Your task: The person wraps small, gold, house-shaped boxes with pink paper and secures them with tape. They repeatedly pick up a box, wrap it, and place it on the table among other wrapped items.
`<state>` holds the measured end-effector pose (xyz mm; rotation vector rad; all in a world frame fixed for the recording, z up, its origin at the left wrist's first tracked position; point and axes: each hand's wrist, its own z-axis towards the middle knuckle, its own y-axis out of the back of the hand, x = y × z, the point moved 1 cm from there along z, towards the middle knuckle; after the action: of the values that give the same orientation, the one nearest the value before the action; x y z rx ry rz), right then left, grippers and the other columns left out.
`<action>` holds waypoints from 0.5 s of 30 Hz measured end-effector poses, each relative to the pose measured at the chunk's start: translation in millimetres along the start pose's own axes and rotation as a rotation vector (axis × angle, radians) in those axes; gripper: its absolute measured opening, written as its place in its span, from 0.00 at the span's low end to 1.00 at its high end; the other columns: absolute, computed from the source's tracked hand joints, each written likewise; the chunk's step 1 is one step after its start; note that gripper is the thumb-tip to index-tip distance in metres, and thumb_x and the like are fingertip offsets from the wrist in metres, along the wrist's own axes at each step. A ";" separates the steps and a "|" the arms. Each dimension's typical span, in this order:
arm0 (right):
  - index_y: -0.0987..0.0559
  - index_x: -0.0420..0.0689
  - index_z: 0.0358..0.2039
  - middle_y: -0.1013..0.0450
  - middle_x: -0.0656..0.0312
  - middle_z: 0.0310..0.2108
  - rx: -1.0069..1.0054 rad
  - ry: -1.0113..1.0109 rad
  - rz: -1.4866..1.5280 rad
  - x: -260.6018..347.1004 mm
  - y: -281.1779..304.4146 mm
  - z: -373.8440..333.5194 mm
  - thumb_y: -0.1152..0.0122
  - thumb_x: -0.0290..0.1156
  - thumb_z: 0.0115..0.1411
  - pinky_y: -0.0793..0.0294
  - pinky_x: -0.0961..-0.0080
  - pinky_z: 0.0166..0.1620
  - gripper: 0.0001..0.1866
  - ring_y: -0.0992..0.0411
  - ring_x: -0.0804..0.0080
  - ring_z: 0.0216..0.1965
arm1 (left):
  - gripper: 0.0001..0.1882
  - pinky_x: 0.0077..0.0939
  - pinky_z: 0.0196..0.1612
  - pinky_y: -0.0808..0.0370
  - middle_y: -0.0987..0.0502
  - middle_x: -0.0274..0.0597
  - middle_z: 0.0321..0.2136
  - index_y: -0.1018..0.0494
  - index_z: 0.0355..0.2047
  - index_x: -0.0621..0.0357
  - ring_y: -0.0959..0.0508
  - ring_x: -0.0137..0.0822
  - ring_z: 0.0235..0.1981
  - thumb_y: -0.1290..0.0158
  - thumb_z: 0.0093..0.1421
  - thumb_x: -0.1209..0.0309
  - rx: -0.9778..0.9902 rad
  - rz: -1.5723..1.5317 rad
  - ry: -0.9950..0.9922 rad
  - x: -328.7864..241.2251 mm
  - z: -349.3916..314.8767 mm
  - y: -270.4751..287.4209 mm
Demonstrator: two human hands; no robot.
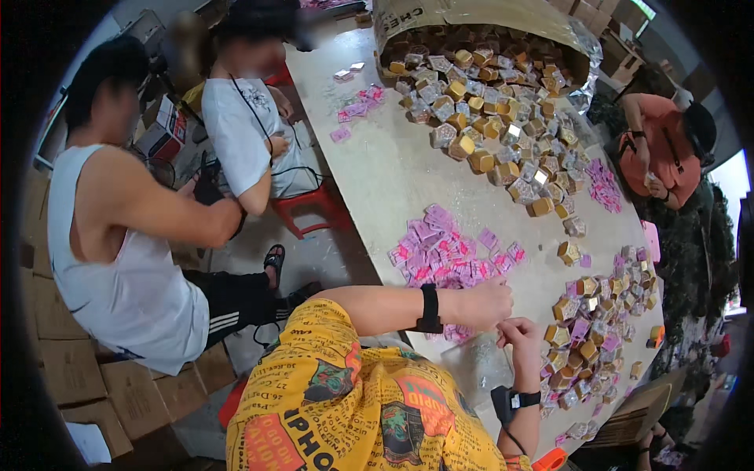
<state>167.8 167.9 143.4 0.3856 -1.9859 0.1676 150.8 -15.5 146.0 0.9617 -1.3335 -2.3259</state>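
Observation:
My left hand [485, 304] is closed, fingers curled in, just past the near edge of a heap of small pink-and-white packets [440, 247]. Close beside it, my right hand [520, 336] has its thumb and fingertips pinched together. Whatever lies in either hand is too small or hidden to make out. Below the hands is a patch of clear plastic [477, 367] on the table. To the right of my right hand spreads a pile of small gold and clear faceted boxes [577, 357], with pink packets scattered among them.
At the table's [361, 169] far end, a large sack [495, 17] spills gold and clear boxes [491, 118]. More pink packets [603, 187] lie at right. Two people stand or sit at left by a red stool [312, 210]; another in orange [664, 149] works opposite. Cartons [129, 396] cover the left floor.

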 end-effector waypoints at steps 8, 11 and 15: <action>0.24 0.40 0.33 0.28 0.51 0.26 -0.095 0.706 -0.896 38.0 -37.8 35.5 0.42 0.17 0.50 0.28 0.62 0.29 0.08 0.28 0.51 0.27 | 0.10 0.33 0.25 0.29 0.25 0.46 0.14 0.23 0.19 0.65 0.24 0.34 0.18 0.46 0.46 0.69 0.313 -0.931 0.460 87.5 -0.9 -8.5; 0.25 0.40 0.33 0.29 0.52 0.26 -0.084 0.789 -1.000 49.5 -54.8 55.7 0.43 0.17 0.49 0.26 0.61 0.29 0.10 0.28 0.52 0.26 | 0.10 0.30 0.25 0.29 0.24 0.44 0.16 0.22 0.22 0.64 0.24 0.30 0.19 0.45 0.47 0.68 0.324 -1.084 0.401 119.1 -9.0 -24.5; 0.24 0.40 0.31 0.27 0.52 0.27 -0.157 0.710 -1.060 41.1 -61.6 75.8 0.42 0.17 0.48 0.26 0.63 0.30 0.08 0.27 0.54 0.26 | 0.09 0.34 0.29 0.26 0.23 0.46 0.17 0.24 0.22 0.63 0.23 0.39 0.20 0.48 0.50 0.70 0.383 -0.828 0.491 158.8 3.7 2.0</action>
<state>108.1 80.3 144.2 1.0471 -0.9105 -0.4645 31.6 -100.8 84.8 2.3934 -1.3322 -2.0687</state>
